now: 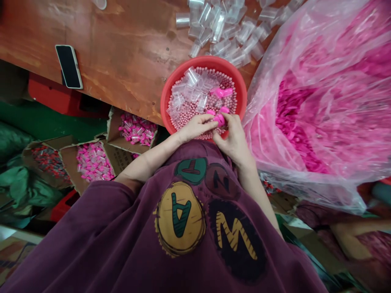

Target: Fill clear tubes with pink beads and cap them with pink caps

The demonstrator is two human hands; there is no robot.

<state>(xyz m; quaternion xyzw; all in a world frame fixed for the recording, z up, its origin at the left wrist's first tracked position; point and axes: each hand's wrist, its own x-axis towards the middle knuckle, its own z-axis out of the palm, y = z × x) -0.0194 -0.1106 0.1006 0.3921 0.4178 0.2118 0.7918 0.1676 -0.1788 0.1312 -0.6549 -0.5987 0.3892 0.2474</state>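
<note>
A red bowl [165, 95] at the table's front edge holds many small pale-pink beads [185, 118]. On the beads lie several clear plastic cups [192, 87] and glossy bright-pink plastic pieces [222, 92]. Over the bowl's near side, my left hand [198, 127] and my right hand [233, 136] meet, fingers closed around a small rounded pink plastic piece [219, 119]. More pink shows at the fingertips, and I cannot tell whether it is one part or several. The fingers partly cover what they hold.
Clear cups [220, 28] lie heaped behind the bowl on the wooden table [122, 53]. A large plastic bag [305, 118] of pink parts stands right, a smartphone [69, 67] left. Below are cardboard boxes [114, 132] of small pink-capped pieces. Another person's limb [351, 240] shows lower right.
</note>
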